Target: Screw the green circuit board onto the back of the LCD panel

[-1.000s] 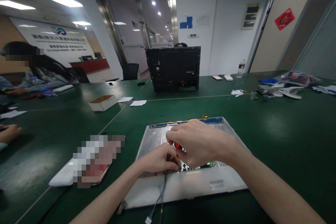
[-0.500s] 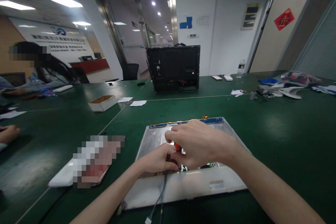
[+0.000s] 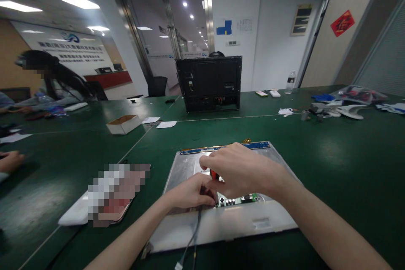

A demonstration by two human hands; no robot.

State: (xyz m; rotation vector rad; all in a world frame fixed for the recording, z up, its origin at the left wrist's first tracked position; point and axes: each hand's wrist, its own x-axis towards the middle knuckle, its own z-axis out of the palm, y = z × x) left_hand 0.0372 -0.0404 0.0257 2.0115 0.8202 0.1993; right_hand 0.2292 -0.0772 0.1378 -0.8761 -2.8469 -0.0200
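1. Step in hand, as judged: close work with a hand tool at the green circuit board (image 3: 245, 199), perhaps turning a screw – the tip and contact point are hidden
2. Board sits on the pale metal panel (image 3: 230, 224), which lies flat on the green table (image 3: 335, 177) in front of the person; blue strip (image 3: 259, 145) along the panel's far edge
3. Right hand (image 3: 242, 171): comes in from the right, wrist arched above the panel, back of hand up, fingers curled down; closed on a red-and-black handle (image 3: 214, 175), only part of which shows
4. Left hand (image 3: 191, 192): low over the board's left end, forearm slanting in from the near left; thumb and fingers nearly together beside the handle – cannot tell what, if anything, is pinched
5. Dark cable (image 3: 196, 225) runs from below the left hand over the panel's near edge, white plug (image 3: 179, 265) at its end
6. Next move, as judged, calls for a steady tool, light pressure and fingertips clear of the board's parts
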